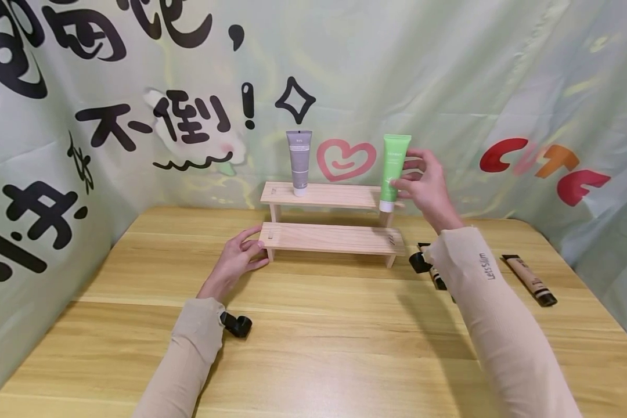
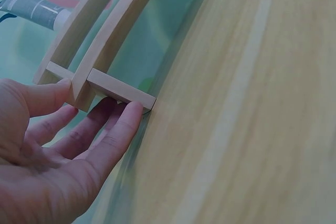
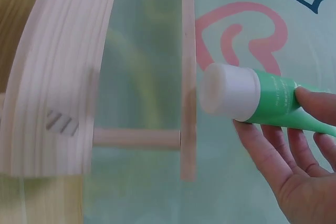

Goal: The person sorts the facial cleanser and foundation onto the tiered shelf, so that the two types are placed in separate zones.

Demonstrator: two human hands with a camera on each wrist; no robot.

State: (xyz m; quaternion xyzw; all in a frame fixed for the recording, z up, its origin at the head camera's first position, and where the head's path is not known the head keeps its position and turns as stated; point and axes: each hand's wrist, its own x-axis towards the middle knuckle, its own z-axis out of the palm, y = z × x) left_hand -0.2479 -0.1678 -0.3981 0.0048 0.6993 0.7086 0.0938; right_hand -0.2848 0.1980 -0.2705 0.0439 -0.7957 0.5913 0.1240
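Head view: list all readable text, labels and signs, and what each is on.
"Let'Slim": right sleeve.
"不倒!": black characters on the backdrop, upper left; the other big characters are cut off or distorted.
"CUTE": red and orange letters on the backdrop, right; the U is faint.
Red heart and black diamond sign: backdrop, centre.
Green tube, grey tube, tan tube: print too small to read.

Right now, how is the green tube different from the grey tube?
The green tube is bright green with a white cap; the grey tube is grey with a pale cap. The right hand holds the green tube at the right end of the upper shelf; the grey tube stands free on the shelf's left part, untouched. Both are upright, cap down.
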